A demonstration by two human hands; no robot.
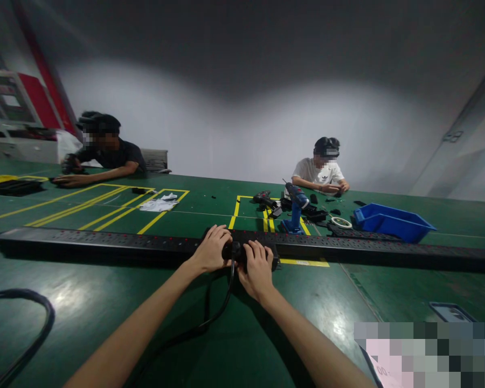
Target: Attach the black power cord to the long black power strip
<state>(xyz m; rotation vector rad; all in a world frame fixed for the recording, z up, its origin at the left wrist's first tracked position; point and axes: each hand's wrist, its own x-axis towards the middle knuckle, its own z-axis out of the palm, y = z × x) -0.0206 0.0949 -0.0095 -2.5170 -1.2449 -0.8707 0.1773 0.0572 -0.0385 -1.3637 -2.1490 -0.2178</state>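
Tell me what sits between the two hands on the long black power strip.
Head view: a black plug with its cable, gripped between left hand and right hand.

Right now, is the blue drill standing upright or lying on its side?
Upright: the blue drill stands on its base on the green table, its handle vertical.

I note a blue bin (392, 222) at right on the green table (105, 302), a blue drill (296, 203) standing upright beside a white tape roll (341, 222), white papers (159, 203) inside yellow floor-tape lines (117, 207), and two seated co-workers opposite.
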